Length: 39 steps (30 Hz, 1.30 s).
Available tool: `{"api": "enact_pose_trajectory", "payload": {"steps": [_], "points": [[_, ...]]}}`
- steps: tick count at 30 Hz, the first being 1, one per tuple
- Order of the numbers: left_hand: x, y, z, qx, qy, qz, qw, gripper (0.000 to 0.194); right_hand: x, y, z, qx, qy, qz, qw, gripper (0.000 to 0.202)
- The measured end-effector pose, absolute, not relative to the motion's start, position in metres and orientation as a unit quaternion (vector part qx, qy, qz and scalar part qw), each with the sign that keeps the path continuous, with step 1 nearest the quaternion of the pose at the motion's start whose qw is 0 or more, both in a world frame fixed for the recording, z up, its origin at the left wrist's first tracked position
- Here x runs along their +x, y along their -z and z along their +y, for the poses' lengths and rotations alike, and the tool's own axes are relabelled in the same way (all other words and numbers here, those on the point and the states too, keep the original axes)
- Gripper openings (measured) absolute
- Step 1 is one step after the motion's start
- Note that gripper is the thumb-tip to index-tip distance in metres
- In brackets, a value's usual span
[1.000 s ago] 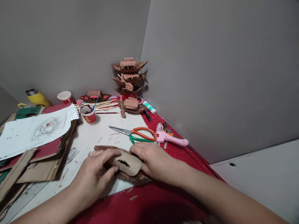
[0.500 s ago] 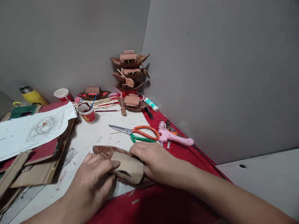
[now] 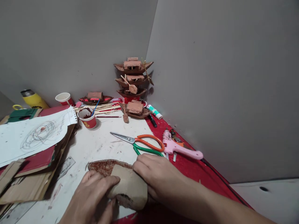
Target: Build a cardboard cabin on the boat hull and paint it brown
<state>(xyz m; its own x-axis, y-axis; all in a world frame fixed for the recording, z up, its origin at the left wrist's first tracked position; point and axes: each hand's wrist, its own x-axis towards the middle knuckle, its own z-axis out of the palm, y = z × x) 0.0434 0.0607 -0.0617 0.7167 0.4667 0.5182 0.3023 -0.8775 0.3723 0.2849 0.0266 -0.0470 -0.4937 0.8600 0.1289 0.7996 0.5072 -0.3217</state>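
Observation:
A brown model boat hull point(image 3: 105, 167) lies near the front of the table, with a curved tan cardboard cover point(image 3: 130, 185) over its middle. My left hand point(image 3: 93, 193) grips the cover's left side, thumb on top and fingers curled below. My right hand point(image 3: 155, 174) is closed round the cover's right end, its fingers bent over the upper edge. A dark, ragged gap shows along the cover's near edge. The fingertips under the boat are hidden. Just beyond my right hand lie scissors point(image 3: 134, 140) with orange and green handles.
A pink glue gun point(image 3: 182, 150) lies right of the scissors. Behind stand a paint cup point(image 3: 90, 121), sticks point(image 3: 105, 108), a small finished boat point(image 3: 135, 109) and stacked boats point(image 3: 133, 67). Cardboard point(image 3: 30, 186) and a scribbled sheet point(image 3: 39, 133) cover the left. A wall point(image 3: 210, 93) rises at the right.
The view has tilted up, so the table things sit lower in the picture. Both hands keep hold of the cover, and its near edge shows a wider gap.

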Motion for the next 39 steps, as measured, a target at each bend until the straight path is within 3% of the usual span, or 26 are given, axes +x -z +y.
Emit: {"api": "enact_pose_trajectory", "payload": {"steps": [8,18,34,39], "points": [[0.045,0.058,0.058,0.906,-0.31,0.255,0.137,0.038,0.284,0.047,0.028,-0.463,-0.051,-0.875,0.13,0.009],[0.042,0.065,0.06,0.889,-0.33,0.251,0.193,0.04,0.278,0.039,0.045,-0.518,-0.15,-0.839,0.08,0.009],[0.041,0.065,0.066,0.913,-0.308,0.251,0.096,0.032,0.27,0.038,0.054,-0.516,-0.11,-0.85,0.005,0.032],[0.042,0.062,0.063,0.909,-0.319,0.254,0.089,0.033,0.268,0.04,0.054,-0.528,-0.153,-0.835,0.015,0.026]]}}
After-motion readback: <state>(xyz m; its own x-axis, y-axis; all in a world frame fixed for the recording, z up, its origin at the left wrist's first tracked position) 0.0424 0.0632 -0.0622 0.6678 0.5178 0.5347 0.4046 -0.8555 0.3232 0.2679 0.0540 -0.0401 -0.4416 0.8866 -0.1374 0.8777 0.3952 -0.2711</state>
